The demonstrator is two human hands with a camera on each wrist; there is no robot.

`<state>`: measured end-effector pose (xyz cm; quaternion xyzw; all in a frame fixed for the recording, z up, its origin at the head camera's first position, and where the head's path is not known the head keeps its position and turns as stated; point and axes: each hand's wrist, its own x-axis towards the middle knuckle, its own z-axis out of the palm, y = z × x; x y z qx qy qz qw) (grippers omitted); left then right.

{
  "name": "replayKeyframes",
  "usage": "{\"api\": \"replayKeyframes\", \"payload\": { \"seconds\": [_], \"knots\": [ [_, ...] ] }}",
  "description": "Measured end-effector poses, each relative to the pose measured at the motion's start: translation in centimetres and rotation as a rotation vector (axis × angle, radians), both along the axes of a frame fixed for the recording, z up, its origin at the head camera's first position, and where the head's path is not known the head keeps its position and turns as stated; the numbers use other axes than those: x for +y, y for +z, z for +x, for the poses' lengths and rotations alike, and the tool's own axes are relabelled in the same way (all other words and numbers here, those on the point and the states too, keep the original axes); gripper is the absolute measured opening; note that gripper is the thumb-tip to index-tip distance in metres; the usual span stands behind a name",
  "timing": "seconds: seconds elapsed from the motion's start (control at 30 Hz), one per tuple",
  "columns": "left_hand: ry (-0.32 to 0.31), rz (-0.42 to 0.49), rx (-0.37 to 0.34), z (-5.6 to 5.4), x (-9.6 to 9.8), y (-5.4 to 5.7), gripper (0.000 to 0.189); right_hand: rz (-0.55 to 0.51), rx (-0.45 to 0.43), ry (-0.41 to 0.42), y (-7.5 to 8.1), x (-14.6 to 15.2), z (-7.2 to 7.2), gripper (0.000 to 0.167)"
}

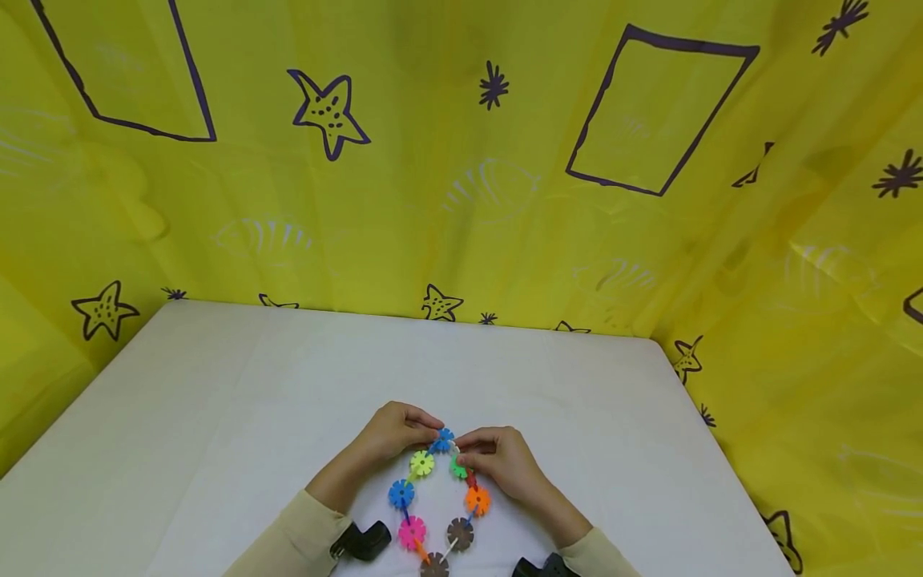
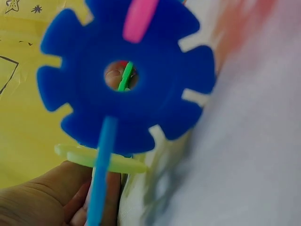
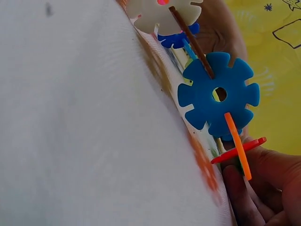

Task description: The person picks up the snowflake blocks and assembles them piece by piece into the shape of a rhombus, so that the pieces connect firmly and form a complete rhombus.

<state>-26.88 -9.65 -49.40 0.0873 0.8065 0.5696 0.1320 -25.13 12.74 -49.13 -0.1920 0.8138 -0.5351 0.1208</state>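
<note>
Slotted plastic snowflake discs of many colours are joined edge to edge in a loop on the white table. At the far end of the loop, my left hand pinches a blue disc between thumb and fingers. Just right of it, my right hand grips the chain at a green disc with a white piece beside it. Down the left side run a yellow disc, another blue one and a pink disc. An orange disc and brown ones lie along the right and near side.
Black wrist cameras are strapped at both sleeves. A yellow patterned curtain hangs behind and along the sides of the table. In the right wrist view, a red disc and an orange disc stand close to the right fingers.
</note>
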Motion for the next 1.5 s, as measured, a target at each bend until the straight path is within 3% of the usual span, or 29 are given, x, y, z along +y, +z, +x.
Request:
{"api": "replayKeyframes", "payload": {
  "seconds": [0.2, 0.3, 0.47, 0.63, 0.83, 1.03, 1.27, 1.37, 1.5],
  "knots": [
    [0.003, 0.023, -0.042, -0.1, -0.4, 0.3, 0.02, -0.019, -0.009, 0.002, 0.3, 0.0, -0.2, 0.022],
    [0.003, 0.036, -0.087, 0.3, -1.0, 0.4, 0.021, -0.026, -0.015, -0.005, 0.0, 0.0, -0.3, 0.021],
    [-0.042, 0.053, -0.154, 2.2, -3.0, 0.4, 0.023, -0.012, 0.005, -0.02, -0.8, -0.1, -0.4, 0.02],
    [-0.095, 0.074, -0.175, 4.2, -4.7, 0.4, 0.021, 0.0, 0.043, -0.059, -1.0, -0.1, -0.4, 0.02],
    [-0.086, 0.086, -0.156, 5.2, -4.7, 0.0, 0.021, 0.009, 0.034, -0.073, -0.8, 0.0, -0.5, 0.02],
    [-0.056, 0.083, -0.165, 5.5, -4.6, -0.2, 0.019, -0.055, -0.098, -0.056, -0.4, 1.1, 0.1, 0.027],
    [-0.055, 0.101, -0.156, 5.7, -4.5, -0.1, 0.019, -0.103, -0.308, -0.063, 0.4, 3.7, 2.9, 0.029],
    [-0.049, 0.107, -0.153, 5.7, -4.5, -0.1, 0.019, -0.11, -0.352, -0.028, 0.5, 4.0, 3.8, 0.029],
    [-0.033, 0.115, -0.16, 5.4, -4.4, 0.0, 0.019, -0.118, -0.346, -0.021, 0.5, 3.7, 3.9, 0.028]
  ]
}}
